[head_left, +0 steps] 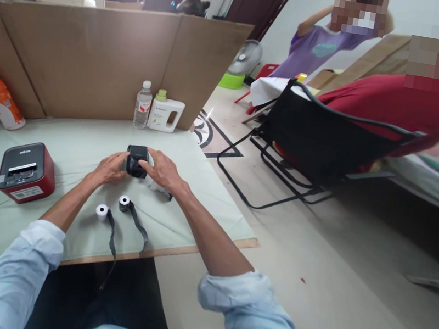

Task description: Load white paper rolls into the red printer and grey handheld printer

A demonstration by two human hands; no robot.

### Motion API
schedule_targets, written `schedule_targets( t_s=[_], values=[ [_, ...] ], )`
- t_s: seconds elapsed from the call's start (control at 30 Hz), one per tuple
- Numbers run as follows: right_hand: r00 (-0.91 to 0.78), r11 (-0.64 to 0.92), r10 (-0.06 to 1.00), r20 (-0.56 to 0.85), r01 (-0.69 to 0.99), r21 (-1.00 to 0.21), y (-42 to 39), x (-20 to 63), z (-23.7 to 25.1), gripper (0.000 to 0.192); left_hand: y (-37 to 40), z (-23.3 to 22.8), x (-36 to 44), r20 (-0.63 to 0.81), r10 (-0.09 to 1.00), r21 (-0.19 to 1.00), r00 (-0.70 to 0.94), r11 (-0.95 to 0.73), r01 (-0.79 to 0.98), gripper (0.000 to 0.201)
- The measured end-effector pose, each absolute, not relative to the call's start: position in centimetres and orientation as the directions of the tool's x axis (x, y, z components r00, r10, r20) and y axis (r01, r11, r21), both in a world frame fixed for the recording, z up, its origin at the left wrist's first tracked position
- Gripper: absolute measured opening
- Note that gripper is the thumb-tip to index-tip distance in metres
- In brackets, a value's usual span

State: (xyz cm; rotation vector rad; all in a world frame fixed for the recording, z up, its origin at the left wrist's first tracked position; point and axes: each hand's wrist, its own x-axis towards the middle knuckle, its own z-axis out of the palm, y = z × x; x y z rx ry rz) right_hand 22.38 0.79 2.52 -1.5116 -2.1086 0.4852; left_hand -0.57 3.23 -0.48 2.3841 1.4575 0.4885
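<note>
Two hands are gripping a black device [137, 160] mid-table [81, 142]: the left hand [109, 167] is clasping its 9 o'clock side, the right hand [162, 170] its 3 o'clock side. A red printer [26, 172] is sitting at 9 o'clock. Two paper rolls [112, 207] are lying at 6 o'clock, dark strips trailing.
</note>
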Motion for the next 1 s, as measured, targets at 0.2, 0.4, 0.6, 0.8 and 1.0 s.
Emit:
schedule_targets(
  t_s=[0.2, 0.4, 0.6, 0.8, 1.0],
  values=[
    [-0.383, 0.381, 0.907, 0.176, 0.567, -0.731, -8.0, 22.1, 1.2, 0.054, -5.4, 3.3, -6.7, 0.011, 0.909, 0.579, 0.417, -0.346, 0.738, 0.053],
    [-0.424, 0.307, 0.904, 0.060, 0.543, -0.781, -9.7, 20.4, -1.9, 0.046, -12.1, 2.0, -6.4, -0.070, 0.909, 0.633, 0.411, -0.278, 0.723, 0.048],
    [-0.431, 0.352, 0.895, 0.113, 0.531, -0.771, -10.1, 17.3, -2.4, 0.021, -11.7, 0.9, -5.5, -0.001, 0.935, 0.645, 0.354, -0.271, 0.715, 0.017],
    [-0.478, 0.368, 0.871, 0.117, 0.473, -0.801, -11.0, 14.9, -2.5, 0.027, -11.5, 1.5, -7.8, -0.016, 0.932, 0.653, 0.362, -0.264, 0.710, 0.024],
    [-0.516, 0.327, 0.856, 0.031, 0.494, -0.806, -11.4, 15.9, -2.3, 0.047, -13.5, 0.5, -8.7, 0.049, 0.956, 0.703, 0.288, -0.238, 0.671, 0.059]
  ],
)
